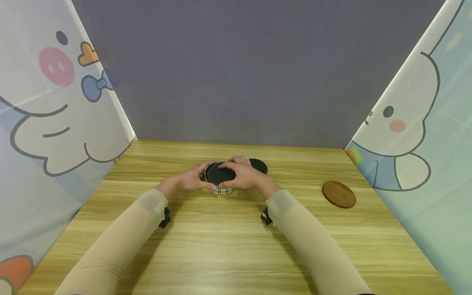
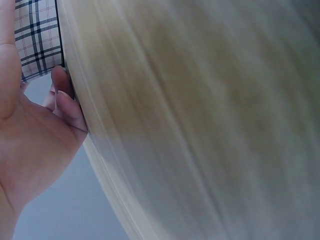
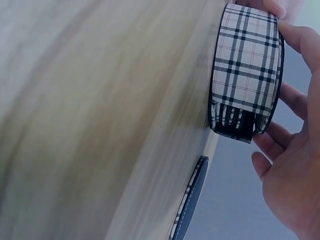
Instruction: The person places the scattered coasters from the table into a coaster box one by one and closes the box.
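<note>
A wooden table (image 1: 228, 241) fills the lower field, backed by a grey backdrop (image 1: 236, 73). The left panel (image 1: 22, 82) and the right panel (image 1: 450, 102) flank it, both printed with cartoon animals. 2 arms in pale sleeves (image 1: 118, 237) reach forward over the table. The left hand (image 1: 193, 176) grasps a round plaid holder (image 3: 245, 60) from its left side—thumb on the near side, fingers round the far side. The right hand (image 1: 245, 174) grasps the top disc (image 1: 217, 175), black-faced, which sits level at the holder's top: thumb at the near edge, fingers bent over the far part. The holder stands upright on the table between the 2 hands; its wall, seen from the right wrist, has 1 gap. The wooden disc (image 1: 339, 194) lies flat on the right of the table, well apart from the holder. The second black disc (image 1: 259, 165)—plaid-edged—lies flat near the holder, partly hidden behind the right hand. Smallest are 2 black wrist devices (image 1: 164, 218), 1 below each cuff.
</note>
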Demonstrator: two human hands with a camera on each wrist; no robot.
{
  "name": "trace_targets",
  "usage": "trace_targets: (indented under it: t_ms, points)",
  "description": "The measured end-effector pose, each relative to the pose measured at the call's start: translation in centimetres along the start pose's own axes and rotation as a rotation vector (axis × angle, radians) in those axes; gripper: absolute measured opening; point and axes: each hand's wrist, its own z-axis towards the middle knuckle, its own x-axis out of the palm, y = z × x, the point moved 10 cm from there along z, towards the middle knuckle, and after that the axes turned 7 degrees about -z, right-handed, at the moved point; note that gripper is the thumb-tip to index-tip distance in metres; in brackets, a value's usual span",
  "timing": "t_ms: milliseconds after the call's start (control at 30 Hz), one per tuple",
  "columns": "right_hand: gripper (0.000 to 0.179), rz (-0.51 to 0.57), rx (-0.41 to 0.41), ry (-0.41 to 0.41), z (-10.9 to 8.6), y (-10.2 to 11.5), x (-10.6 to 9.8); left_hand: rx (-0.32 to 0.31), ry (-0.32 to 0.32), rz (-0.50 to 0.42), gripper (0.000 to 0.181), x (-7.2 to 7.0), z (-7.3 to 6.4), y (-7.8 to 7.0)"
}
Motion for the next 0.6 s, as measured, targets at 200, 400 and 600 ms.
trace_targets:
  t_ms: [200,400,600]
  points:
    - [0.073,0.015,-0.011,0.021,0.16,0.08,0.22,0.003,0.006,-0.017,0.110,0.07,-0.02,-0.03]
    - [0.060,-0.012,-0.012,0.031,0.08,-0.16,0.58,0.019,0.012,0.002,0.111,0.11,0.02,-0.16]
    - [0.055,-0.005,-0.003,0.025,-0.12,-0.42,0.77,0.025,0.007,0.009,0.110,0.13,0.09,-0.14]
